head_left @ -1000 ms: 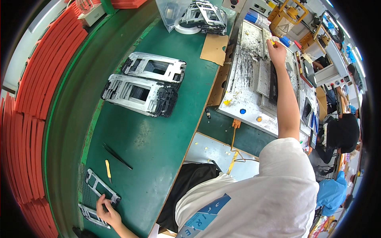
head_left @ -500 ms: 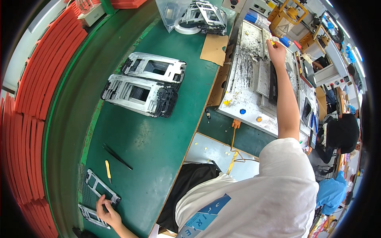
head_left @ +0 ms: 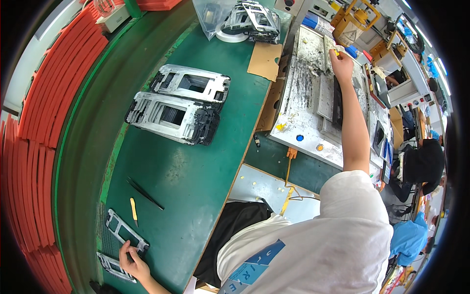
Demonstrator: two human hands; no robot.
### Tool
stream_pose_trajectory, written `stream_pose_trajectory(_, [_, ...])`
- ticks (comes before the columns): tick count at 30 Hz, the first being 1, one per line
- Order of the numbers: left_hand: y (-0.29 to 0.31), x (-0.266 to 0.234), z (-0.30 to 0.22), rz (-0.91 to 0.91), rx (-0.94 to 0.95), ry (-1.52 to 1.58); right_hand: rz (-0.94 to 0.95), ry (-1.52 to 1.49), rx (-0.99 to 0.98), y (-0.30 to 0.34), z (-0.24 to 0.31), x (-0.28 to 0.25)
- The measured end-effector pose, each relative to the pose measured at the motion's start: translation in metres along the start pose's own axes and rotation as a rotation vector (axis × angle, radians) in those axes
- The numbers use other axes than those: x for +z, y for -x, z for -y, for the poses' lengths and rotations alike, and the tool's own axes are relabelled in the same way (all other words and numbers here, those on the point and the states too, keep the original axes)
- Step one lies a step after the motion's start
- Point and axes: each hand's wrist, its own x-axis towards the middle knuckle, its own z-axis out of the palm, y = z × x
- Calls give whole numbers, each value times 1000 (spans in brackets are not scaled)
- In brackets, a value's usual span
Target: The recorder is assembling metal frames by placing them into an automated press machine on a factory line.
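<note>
My left hand (head_left: pixel 134 264) is at the lower left of the green bench, its fingers bent against the near end of a thin silver-and-black phone-sized frame (head_left: pixel 119 226). A second such frame (head_left: pixel 115 267) lies beside that hand, partly covered by it. Reaching far out to the right, my right hand (head_left: pixel 342 67) is closed over the stained white machine top. A bit of yellow shows at its fingertips; the rest of that small thing is hidden. Black tweezers (head_left: pixel 145 193) and a yellow-handled tool with a thin dark tip (head_left: pixel 133 209) lie beyond the left hand.
Two stacks of similar frames (head_left: pixel 166 117) stand mid-bench, and more are piled (head_left: pixel 254 22) at the far end by a brown cardboard piece (head_left: pixel 264 61). Orange-red trays (head_left: pixel 54 98) are stacked along the left. A yellow-framed container (head_left: pixel 350 34) stands beyond my right hand; people sit at the right.
</note>
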Motion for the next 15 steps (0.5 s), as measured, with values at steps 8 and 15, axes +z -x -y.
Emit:
stream_pose_trajectory(8, [0, 0, -1, -5, -1, 2, 4, 8, -9, 0, 2, -1])
stream_pose_trajectory(15, [-2, 1, -5, -4, 8, -2, -18, -6, -15, 0, 0, 0])
